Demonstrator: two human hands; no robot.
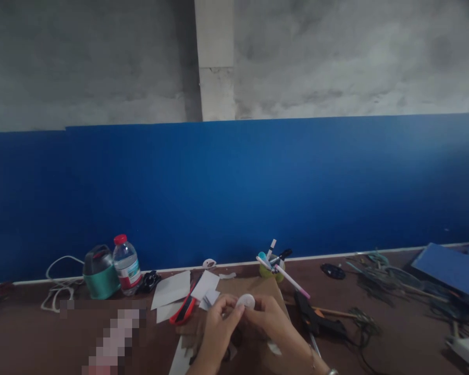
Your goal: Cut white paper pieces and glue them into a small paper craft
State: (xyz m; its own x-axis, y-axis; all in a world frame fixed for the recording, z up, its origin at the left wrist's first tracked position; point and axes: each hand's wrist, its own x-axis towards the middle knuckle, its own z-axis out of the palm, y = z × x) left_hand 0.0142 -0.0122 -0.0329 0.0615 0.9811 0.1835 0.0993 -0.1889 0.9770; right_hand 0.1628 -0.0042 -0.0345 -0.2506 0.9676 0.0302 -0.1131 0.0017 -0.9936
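A small white disc (246,301) is pinched between my two hands above a piece of brown cardboard (254,285). My left hand (221,323) grips its left edge with thumb and fingers. From the other side my right hand (268,315) holds it too, fingers closed. What the disc is made of I cannot make out. Left of my hands lies a red utility knife (184,310), beside white paper sheets (173,289) and smaller paper pieces (206,285). To the right of my right hand is a black glue gun (320,317).
A cup of pens (266,271) stands at the back, with a white tape dispenser (209,264) to its left. A water bottle (127,265) and a green-and-grey container (100,276) stand left. Tangled cables (391,281) and a blue board (449,268) lie right. A blue wall panel (234,192) closes the back.
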